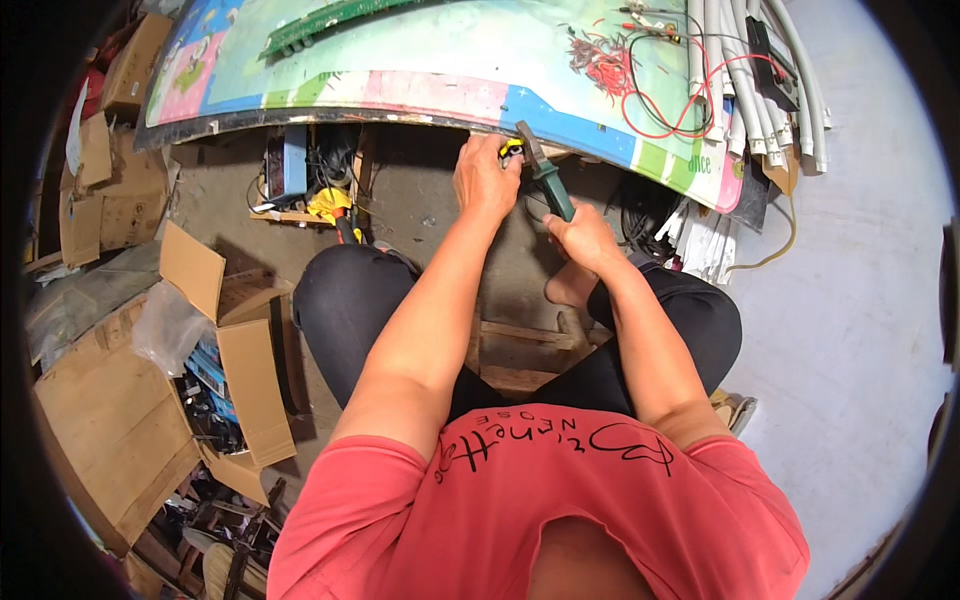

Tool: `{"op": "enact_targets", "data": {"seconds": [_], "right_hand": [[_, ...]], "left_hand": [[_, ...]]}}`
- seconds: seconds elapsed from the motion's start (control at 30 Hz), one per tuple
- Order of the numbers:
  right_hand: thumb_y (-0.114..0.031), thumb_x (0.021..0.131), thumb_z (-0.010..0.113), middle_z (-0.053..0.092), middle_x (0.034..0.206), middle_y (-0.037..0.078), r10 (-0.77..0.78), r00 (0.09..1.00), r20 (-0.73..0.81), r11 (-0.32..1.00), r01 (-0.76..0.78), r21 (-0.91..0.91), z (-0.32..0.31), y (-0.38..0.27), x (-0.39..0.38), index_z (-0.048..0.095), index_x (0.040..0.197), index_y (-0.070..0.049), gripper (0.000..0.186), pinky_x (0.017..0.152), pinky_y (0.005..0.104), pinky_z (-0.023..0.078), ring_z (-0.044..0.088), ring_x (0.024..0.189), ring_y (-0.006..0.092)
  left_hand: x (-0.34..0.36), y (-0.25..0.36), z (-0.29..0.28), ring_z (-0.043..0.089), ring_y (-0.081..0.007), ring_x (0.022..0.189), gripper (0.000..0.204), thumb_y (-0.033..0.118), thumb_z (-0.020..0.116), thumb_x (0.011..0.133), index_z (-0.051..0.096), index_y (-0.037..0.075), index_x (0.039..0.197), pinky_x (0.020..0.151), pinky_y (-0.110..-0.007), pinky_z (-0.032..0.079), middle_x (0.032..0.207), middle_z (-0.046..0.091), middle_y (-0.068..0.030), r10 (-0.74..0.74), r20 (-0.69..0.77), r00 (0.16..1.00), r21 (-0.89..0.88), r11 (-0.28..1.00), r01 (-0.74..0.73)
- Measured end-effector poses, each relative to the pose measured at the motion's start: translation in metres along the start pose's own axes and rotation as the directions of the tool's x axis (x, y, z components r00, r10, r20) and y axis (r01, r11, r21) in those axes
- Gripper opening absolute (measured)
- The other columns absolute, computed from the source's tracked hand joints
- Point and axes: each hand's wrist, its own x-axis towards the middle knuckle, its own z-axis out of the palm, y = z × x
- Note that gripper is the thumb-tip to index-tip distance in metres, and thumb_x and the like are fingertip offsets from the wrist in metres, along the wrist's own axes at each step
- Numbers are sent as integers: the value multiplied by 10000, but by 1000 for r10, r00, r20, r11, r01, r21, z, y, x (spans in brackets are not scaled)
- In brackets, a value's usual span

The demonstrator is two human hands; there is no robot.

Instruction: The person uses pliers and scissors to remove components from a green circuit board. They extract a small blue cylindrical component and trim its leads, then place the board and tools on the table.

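Observation:
My left hand is closed on a small yellow-and-black object at the front edge of the low table; its exact kind I cannot make out. My right hand grips the green handle of a hammer-like metal tool, whose head is up beside that object and against or very near the table edge. Red and dark wire bits lie on the tabletop to the right, near a black meter with red and black leads.
White tubes and a long green strip lie on the table. Below are cables, white strips and a yellow item. Open cardboard boxes stand left. My bent legs flank a wooden piece.

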Motion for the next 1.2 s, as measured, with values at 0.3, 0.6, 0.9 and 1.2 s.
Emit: {"op": "enact_targets", "data": {"seconds": [0.3, 0.6, 0.9, 1.2], "right_hand": [[-244, 823, 627, 617, 825, 267, -154, 979, -135, 988, 151, -32, 1, -12, -2, 568, 948, 16, 294, 755, 462, 446, 590, 864, 446], [-197, 835, 607, 612, 791, 241, -206, 936, -286, 960, 250, 127, -6, -19, 0, 565, 943, 3, 230, 719, 446, 460, 602, 804, 432], [-227, 844, 599, 636, 764, 216, 12, 999, -49, 999, -9, 48, 15, 15, 16, 553, 940, 29, 277, 700, 460, 469, 612, 775, 422], [-259, 834, 594, 643, 861, 264, 80, 990, 120, 997, -81, 10, 11, 11, 10, 572, 978, 57, 348, 791, 455, 470, 616, 902, 418]], "left_hand": [[-4, -6, 1, 561, -335, 844, 191, 52, 718, 688, 618, 67, 850, 747, -435, 458, 835, 573, -115, 58, -11, 998, -93, 994, -59], [-2, -6, 3, 571, -338, 840, 172, 48, 716, 693, 623, 53, 838, 735, -427, 462, 830, 582, -121, 57, -3, 998, -92, 994, -57], [1, -14, 6, 601, -186, 660, 182, 46, 723, 719, 670, 31, 892, 644, -309, 488, 757, 598, -81, 27, 7, 1000, -121, 992, -26], [11, -25, -20, 567, -97, 681, 231, 43, 701, 777, 648, -18, 994, 586, -232, 444, 815, 661, -43, -389, 337, 857, -698, 508, 505]]}}
